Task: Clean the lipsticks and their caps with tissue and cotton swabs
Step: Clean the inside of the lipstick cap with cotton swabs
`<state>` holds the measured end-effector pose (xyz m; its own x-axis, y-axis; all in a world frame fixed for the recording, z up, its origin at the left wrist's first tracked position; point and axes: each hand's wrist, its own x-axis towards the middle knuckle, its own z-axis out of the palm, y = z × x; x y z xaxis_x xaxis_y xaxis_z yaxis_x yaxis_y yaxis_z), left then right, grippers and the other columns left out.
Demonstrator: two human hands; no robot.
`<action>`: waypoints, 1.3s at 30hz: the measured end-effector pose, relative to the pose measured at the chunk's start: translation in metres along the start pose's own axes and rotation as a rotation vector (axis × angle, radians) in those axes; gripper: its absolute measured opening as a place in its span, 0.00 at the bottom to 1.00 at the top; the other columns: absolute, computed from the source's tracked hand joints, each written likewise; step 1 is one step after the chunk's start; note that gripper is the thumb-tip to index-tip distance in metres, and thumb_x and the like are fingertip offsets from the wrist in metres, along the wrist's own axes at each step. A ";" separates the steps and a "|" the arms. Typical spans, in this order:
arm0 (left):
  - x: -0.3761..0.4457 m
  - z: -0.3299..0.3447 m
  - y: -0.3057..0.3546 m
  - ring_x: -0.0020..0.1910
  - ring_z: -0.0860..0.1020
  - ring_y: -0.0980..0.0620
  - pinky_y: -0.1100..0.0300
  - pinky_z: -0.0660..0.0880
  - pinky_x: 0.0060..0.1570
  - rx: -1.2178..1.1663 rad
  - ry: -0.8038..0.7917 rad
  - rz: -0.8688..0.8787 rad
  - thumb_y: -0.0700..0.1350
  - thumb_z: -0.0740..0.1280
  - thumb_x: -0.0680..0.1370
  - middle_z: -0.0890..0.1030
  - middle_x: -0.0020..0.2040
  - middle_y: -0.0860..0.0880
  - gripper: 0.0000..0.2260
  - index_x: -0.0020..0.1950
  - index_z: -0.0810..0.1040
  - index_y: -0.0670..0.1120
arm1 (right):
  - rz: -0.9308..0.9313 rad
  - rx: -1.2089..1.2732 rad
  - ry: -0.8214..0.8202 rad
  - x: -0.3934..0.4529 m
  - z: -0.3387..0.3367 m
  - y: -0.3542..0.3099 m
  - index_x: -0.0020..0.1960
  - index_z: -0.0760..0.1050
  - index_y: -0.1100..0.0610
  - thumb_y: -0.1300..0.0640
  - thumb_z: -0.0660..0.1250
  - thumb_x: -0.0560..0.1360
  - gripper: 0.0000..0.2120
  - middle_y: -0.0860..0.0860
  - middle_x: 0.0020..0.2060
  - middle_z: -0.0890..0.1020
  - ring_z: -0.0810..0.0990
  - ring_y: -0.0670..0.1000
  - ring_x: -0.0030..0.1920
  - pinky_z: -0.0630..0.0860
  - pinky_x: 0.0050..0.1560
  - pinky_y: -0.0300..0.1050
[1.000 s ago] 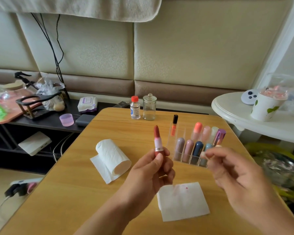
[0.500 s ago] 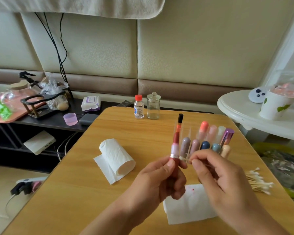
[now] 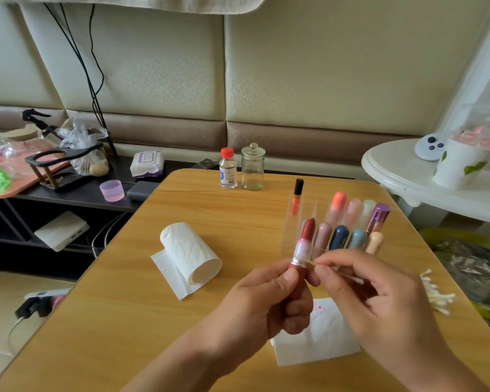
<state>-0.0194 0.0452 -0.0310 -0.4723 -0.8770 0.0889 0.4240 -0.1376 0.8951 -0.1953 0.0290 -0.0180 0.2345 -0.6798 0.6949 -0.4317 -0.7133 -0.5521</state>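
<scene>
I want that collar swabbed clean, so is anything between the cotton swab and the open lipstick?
Nothing visible. The right hand pinches the cotton swab, whose tip already sits at the silver collar of the lipstick, held upright by the left hand. The clear organizer stands behind, not between.

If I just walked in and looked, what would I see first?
First you'd spot the two hands in the middle: the left hand holds up an open red lipstick, and the right hand pokes a cotton swab at its silver collar. Just behind them stands a clear holder full of colourful lipsticks. To the left, a white tissue roll lies on the wooden table.
</scene>
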 end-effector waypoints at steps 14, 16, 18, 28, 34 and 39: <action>-0.002 -0.001 0.004 0.29 0.75 0.50 0.64 0.68 0.32 0.267 0.008 -0.021 0.43 0.64 0.80 0.78 0.41 0.43 0.13 0.58 0.69 0.34 | -0.002 0.015 0.040 -0.002 -0.004 -0.001 0.44 0.84 0.50 0.49 0.69 0.74 0.06 0.41 0.32 0.82 0.80 0.43 0.30 0.73 0.30 0.35; -0.003 -0.001 0.005 0.27 0.74 0.51 0.64 0.67 0.30 0.269 0.027 -0.020 0.43 0.66 0.79 0.78 0.39 0.42 0.15 0.57 0.68 0.33 | -0.021 -0.001 0.021 -0.002 -0.005 -0.002 0.44 0.84 0.50 0.50 0.70 0.74 0.06 0.41 0.33 0.82 0.81 0.43 0.31 0.74 0.31 0.36; -0.003 0.001 0.006 0.25 0.74 0.51 0.65 0.67 0.28 0.268 0.051 -0.017 0.43 0.67 0.77 0.77 0.37 0.42 0.14 0.53 0.68 0.34 | -0.014 -0.008 0.023 -0.002 -0.005 -0.002 0.44 0.84 0.51 0.52 0.73 0.73 0.03 0.40 0.34 0.82 0.81 0.40 0.32 0.73 0.32 0.31; -0.003 0.000 0.006 0.23 0.72 0.50 0.63 0.66 0.27 0.277 0.084 -0.025 0.43 0.72 0.75 0.76 0.34 0.41 0.13 0.50 0.69 0.41 | -0.013 0.025 -0.008 -0.001 -0.008 -0.002 0.45 0.84 0.50 0.49 0.70 0.73 0.06 0.41 0.32 0.82 0.80 0.42 0.31 0.73 0.30 0.32; -0.003 -0.001 0.005 0.25 0.74 0.52 0.64 0.66 0.28 0.283 0.058 -0.012 0.44 0.69 0.77 0.78 0.37 0.42 0.10 0.51 0.71 0.40 | 0.005 0.026 -0.019 -0.001 -0.010 -0.003 0.44 0.84 0.47 0.48 0.70 0.73 0.05 0.41 0.32 0.82 0.80 0.41 0.30 0.71 0.31 0.29; -0.003 -0.002 0.004 0.28 0.70 0.52 0.63 0.65 0.33 0.255 -0.017 -0.025 0.45 0.61 0.80 0.76 0.40 0.43 0.08 0.52 0.75 0.41 | 0.039 0.061 -0.046 -0.004 -0.009 0.000 0.46 0.82 0.45 0.45 0.69 0.74 0.06 0.44 0.30 0.82 0.81 0.45 0.29 0.75 0.29 0.43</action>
<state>-0.0151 0.0460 -0.0290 -0.4937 -0.8667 0.0707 0.2047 -0.0368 0.9781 -0.2036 0.0332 -0.0166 0.2587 -0.7136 0.6511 -0.3875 -0.6941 -0.6067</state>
